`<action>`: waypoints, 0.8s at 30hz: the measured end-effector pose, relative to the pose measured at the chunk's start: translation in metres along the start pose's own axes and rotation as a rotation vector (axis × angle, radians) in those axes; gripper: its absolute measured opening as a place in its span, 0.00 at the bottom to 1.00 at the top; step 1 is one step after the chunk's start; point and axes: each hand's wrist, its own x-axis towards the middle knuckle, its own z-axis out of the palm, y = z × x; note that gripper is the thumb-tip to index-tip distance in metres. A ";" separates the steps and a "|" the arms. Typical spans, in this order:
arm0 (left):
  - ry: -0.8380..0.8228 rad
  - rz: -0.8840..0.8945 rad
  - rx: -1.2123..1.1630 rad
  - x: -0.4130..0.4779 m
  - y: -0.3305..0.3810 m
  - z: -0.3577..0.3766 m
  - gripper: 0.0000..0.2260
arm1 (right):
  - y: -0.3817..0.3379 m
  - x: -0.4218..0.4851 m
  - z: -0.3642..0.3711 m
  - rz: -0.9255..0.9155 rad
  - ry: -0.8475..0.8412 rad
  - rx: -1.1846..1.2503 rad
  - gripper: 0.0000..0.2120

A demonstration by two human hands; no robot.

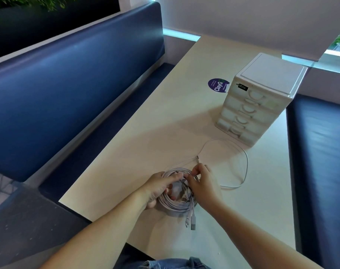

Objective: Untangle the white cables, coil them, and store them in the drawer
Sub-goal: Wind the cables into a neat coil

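Pinching tangled white cables (175,207), fingers (201,169) half-hidden.

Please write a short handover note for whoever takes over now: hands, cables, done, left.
Left hand grips the round coil of white cables on the cream table.
Right hand pinches a strand at the coil's far edge.
One loose white cable loop lies toward the white plastic drawer unit, drawers all shut.
Done: most coiling.
Left: wind in the loop, open a drawer, store.
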 end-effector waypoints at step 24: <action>0.117 0.068 0.028 0.015 -0.010 0.001 0.10 | 0.007 -0.013 -0.011 -0.087 -0.032 0.021 0.07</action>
